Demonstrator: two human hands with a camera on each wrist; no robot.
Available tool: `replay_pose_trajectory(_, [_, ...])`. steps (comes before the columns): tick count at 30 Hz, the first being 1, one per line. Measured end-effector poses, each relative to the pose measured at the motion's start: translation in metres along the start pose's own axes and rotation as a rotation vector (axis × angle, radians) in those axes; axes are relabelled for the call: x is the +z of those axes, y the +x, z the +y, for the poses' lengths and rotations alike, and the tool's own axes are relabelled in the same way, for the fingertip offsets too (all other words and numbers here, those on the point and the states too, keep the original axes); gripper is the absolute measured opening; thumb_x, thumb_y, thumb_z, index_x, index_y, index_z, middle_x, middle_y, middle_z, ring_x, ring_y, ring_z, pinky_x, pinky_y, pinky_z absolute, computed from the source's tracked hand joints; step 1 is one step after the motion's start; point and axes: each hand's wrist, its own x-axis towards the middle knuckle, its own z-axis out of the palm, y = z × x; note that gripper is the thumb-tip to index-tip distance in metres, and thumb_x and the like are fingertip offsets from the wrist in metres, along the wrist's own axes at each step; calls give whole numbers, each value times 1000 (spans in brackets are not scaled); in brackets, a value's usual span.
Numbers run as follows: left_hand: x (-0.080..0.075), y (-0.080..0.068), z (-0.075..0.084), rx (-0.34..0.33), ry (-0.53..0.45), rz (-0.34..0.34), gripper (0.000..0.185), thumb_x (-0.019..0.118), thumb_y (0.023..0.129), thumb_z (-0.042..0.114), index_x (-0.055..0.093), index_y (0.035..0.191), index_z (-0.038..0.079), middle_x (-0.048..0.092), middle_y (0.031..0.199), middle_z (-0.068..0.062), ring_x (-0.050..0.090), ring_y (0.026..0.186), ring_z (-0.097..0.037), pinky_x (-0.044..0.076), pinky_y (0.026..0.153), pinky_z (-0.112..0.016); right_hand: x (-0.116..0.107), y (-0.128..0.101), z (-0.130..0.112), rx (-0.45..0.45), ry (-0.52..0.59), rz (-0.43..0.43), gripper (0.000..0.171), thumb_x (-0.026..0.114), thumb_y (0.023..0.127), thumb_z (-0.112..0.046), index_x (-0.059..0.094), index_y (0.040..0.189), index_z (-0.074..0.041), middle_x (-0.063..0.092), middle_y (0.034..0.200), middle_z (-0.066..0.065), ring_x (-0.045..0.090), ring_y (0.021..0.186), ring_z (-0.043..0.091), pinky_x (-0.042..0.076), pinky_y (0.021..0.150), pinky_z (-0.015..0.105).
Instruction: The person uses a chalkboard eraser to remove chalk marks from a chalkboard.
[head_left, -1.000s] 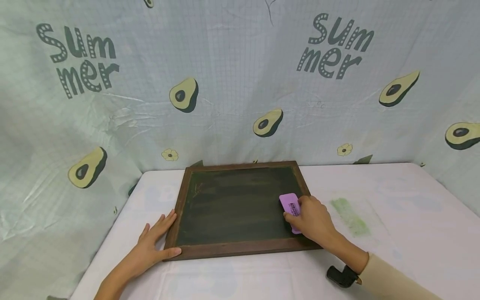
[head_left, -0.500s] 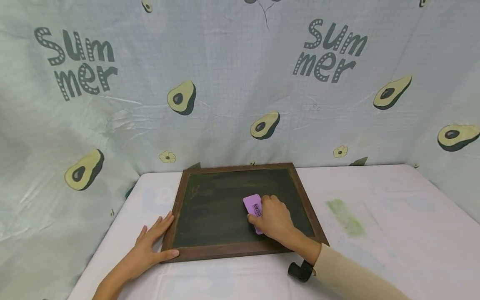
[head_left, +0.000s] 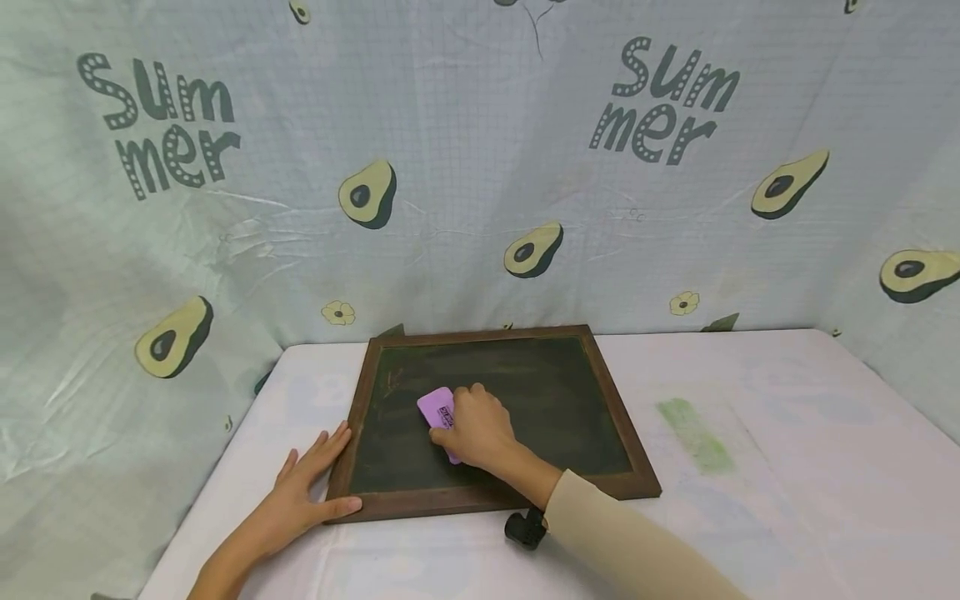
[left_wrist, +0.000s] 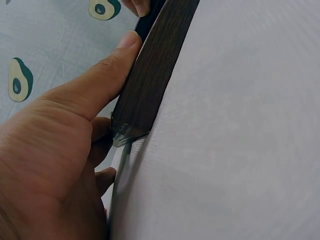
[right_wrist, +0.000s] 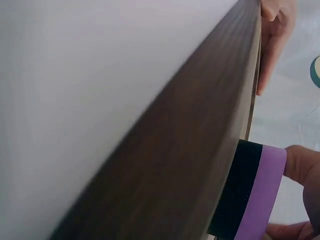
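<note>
A chalkboard [head_left: 540,400] in a brown wooden frame lies on the white-covered table. In the head view my right hand [head_left: 483,429] grips a purple chalkboard eraser [head_left: 437,407] against the left-centre part of the dark surface. The right wrist view shows the eraser's purple back and its dark pad [right_wrist: 240,187] from the side, with thumb and fingers on it. My left hand [head_left: 296,500] rests at the near left corner, fingers spread, thumb on the front rail and fingertips on the left rail. The left wrist view has that thumb along the wooden frame [left_wrist: 155,70].
Faint chalk marks [head_left: 393,381] show near the board's upper left. A green chalk smear [head_left: 697,437] stains the tablecloth right of the board. Behind stands a light curtain [head_left: 450,125] printed with avocados. A black wrist camera [head_left: 527,528] hangs under my right wrist.
My right hand has slid the eraser leftward across the chalkboard, from near its right rail to left of centre. My left hand has stayed at the corner.
</note>
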Motion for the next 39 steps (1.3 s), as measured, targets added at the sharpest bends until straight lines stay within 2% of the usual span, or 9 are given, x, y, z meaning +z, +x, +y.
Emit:
replay_pose_trajectory(6, [1, -3, -2, 17, 20, 18, 91, 76, 80, 37, 28, 151, 5, 19, 157, -15, 5, 141, -46, -13, 106, -62, 13, 9, -18, -103, 94, -93, 54, 77, 78, -40, 66, 118, -5, 51, 82, 0, 48, 65, 10, 40, 51, 23])
replay_pose_trajectory(13, [2, -2, -2, 46, 47, 26, 89, 75, 81, 39, 29, 152, 11, 21, 157, -11, 7, 142, -43, -12, 108, -60, 16, 13, -25, -232, 199, -223, 55, 77, 81, -33, 63, 127, -7, 45, 87, -1, 44, 70, 8, 39, 54, 18])
replay_pose_trajectory(16, [2, -1, -2, 37, 57, 17, 89, 75, 81, 41, 28, 152, 14, 20, 157, -9, 6, 142, -42, -12, 108, -59, 14, 15, -26, -266, 199, -262, 54, 77, 81, -32, 62, 128, -9, 43, 87, -2, 43, 71, 8, 39, 55, 17])
replay_pose_trajectory(23, [0, -1, -2, 8, 54, 7, 92, 75, 79, 42, 28, 152, 12, 19, 157, -10, 5, 142, -42, -14, 108, -58, 11, 17, -28, -338, 174, -317, 51, 76, 82, -31, 63, 127, -10, 43, 86, -3, 42, 73, 8, 38, 57, 17])
replay_pose_trajectory(31, [1, -2, -4, 17, 49, 8, 92, 76, 79, 40, 29, 152, 9, 19, 157, -11, 5, 142, -43, -13, 108, -59, 8, 13, -25, -379, 210, -406, 51, 77, 80, -30, 64, 127, -15, 43, 87, -5, 42, 76, 7, 38, 60, 18])
replay_pose_trajectory(39, [-1, 0, -4, 12, 45, 11, 92, 76, 79, 39, 28, 151, 8, 20, 157, -13, 6, 142, -43, -13, 108, -59, 3, 7, -23, -409, 192, -448, 51, 76, 81, -32, 63, 129, -17, 43, 88, -5, 42, 76, 6, 38, 60, 17])
